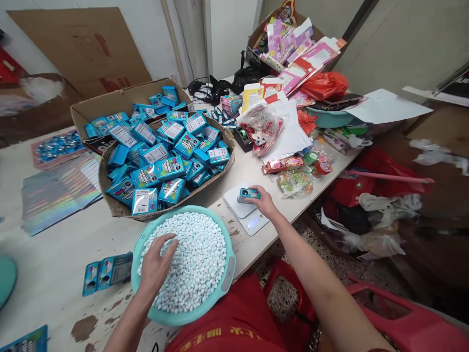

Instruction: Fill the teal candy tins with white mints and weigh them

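My right hand (264, 201) grips a small blue candy box (243, 196) over the plate of a white digital scale (252, 224). A round dark hole shows in the box's near end; I cannot tell whether it rests on the plate. Over a turquoise basin (229, 254) heaped with pale mint candies (194, 264), my left hand (158, 261) hovers with thumb and fingers curved and apart. No candy is visible in that hand. Left of the basin, several blue boxes (106, 274) lie in a row, with holes facing me.
Behind the basin, a cardboard carton (115, 208) overflows with blue candy boxes. Shiny holographic sheets (60, 190) and a pink tray (40, 159) of wrapped sweets lie left. Bagged candies (295, 183) and papers crowd the right side. A red stool (293, 283) stands below the table edge.
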`<action>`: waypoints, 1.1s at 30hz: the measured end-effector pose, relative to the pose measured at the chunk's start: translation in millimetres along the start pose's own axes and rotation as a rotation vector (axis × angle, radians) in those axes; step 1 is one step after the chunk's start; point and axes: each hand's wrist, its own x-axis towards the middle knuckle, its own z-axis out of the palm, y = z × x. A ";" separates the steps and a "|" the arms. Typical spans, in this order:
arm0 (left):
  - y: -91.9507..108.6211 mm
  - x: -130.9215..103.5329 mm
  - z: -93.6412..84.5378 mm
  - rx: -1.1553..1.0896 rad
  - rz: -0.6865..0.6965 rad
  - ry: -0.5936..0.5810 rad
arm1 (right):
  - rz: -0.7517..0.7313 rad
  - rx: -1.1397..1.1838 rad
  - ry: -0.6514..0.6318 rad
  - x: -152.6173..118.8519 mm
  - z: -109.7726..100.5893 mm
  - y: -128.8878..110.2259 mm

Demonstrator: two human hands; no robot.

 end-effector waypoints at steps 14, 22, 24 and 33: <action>0.8 1.8 -0.8 -0.019 -0.088 0.027 | 0.403 -0.047 0.471 -103.5 -72.5 78.2; 0.8 -1.3 0.9 -0.023 -0.059 0.049 | 0.377 -0.069 0.442 -104.8 -74.0 84.0; 0.5 -2.9 -0.1 -0.020 -0.067 0.050 | 0.348 -0.074 0.423 -92.6 -72.8 79.4; -7.9 -8.5 1.3 0.085 0.063 0.110 | 0.156 -0.055 0.169 -22.7 -52.2 33.3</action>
